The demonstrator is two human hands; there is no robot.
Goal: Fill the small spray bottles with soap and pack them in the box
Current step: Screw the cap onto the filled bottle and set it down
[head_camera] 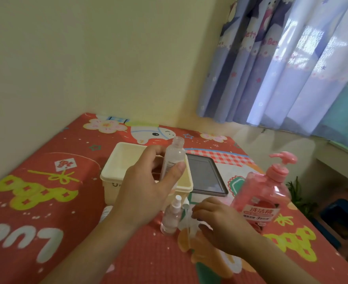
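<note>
My left hand (148,193) holds a clear uncapped spray bottle (174,155) upright above the cream box (115,167), thumb and fingers wrapped round its body. A second small spray bottle (171,217) with its sprayer on stands on the red cloth in front of the box. Next to it my right hand (220,220) rests low on the table, fingers curled at a white sprayer top (185,204); whether it grips the top I cannot tell. The big pink soap pump bottle (265,193) stands to the right.
A dark grey tray-like lid (205,175) lies right of the cream box. The table (46,201) has a red patterned cloth and sits against a wall corner. Curtains (291,58) hang at the back right, and a blue bin (341,220) stands on the floor to the right.
</note>
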